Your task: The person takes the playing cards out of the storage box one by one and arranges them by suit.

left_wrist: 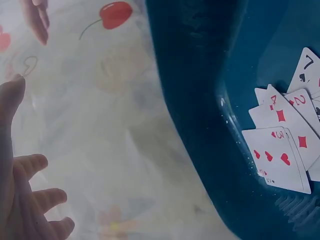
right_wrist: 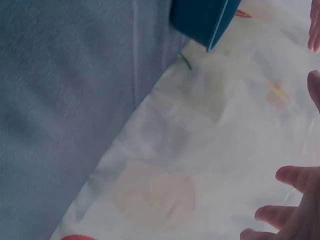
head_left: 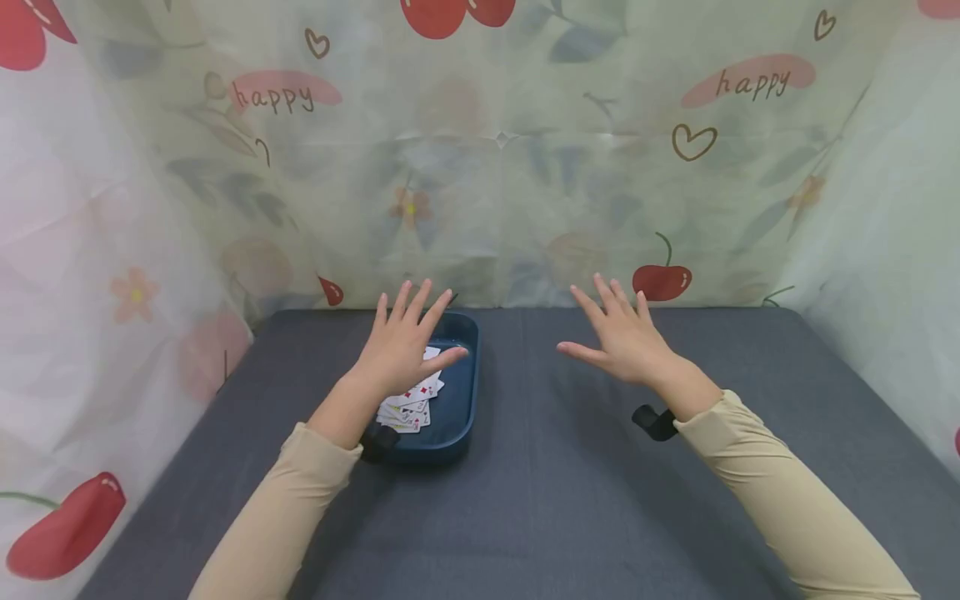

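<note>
We see both hands held out flat above a grey padded surface [head_left: 600,500], fingers spread and holding nothing. The left hand [head_left: 405,350] hovers over a dark blue tray [head_left: 461,400] that sits left of centre, towards the far edge near the printed cherry backdrop [head_left: 495,167]; the right hand [head_left: 626,337] hangs over bare surface to the right, well apart from the tray. Inside the tray lies a loose, overlapping heap of playing cards [head_left: 411,404], face up; from the left wrist view we can read a red three of hearts [left_wrist: 277,160], some diamonds, and a black seven at the edge. We judge the cards light, thin and slick, flexible enough to bend but easy to crease, and likely to slide over one another instead of lifting as a block. Lying flat on the smooth tray floor they offer little edge, so we would take hold where one card overhangs another, pinching a raised corner, or sweep the heap against the tray wall to square it first. The tray itself looks rigid plastic, best gripped at its rim.
</note>
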A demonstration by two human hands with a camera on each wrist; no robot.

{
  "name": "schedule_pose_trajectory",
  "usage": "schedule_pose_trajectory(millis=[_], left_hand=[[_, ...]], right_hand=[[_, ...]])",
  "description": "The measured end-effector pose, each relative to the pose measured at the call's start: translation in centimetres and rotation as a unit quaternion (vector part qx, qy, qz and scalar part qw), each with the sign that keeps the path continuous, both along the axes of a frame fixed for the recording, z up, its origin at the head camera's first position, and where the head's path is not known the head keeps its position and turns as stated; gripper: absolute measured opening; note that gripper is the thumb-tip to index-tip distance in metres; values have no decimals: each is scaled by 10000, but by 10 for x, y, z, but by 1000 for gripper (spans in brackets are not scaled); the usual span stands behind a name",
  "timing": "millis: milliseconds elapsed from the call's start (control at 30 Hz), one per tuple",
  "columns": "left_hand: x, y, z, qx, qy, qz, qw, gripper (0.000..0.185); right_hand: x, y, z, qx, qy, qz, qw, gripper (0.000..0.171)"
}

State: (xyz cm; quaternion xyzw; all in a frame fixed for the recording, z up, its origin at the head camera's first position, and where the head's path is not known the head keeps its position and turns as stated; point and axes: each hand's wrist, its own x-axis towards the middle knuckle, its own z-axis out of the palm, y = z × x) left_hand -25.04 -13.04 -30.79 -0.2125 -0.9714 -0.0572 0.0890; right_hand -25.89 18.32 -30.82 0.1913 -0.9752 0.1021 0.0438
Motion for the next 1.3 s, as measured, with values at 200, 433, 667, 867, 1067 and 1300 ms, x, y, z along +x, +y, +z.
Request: schedule_pose_trajectory(millis=[200,433,667,867,1067,1300], left_hand=[[3,-10,4,575,-181,83,9981,80],[5,-33,6,1183,-609,302,9907,75],[10,-57,0,1741,-1149,513,9766,71],[15,-75,-18,2062,-1529,676,9641,71],[22,-85,-35,2221,-1677,870,9565,74],[29,-90,-52,2411,-1834,1017,9476,72]], right_hand=[[3,-12,1,-546,-108,460,9974,80],[2,-36,-1,-1608,-700,1010,9793,73],[-4,-64,-5,-2092,-871,1347,9646,63],[-14,-89,-11,-2050,-1060,1357,9635,55],[-24,-114,-10,-2036,-1359,1339,9603,54],[-35,-136,-8,-2154,-1489,1212,9575,52]])
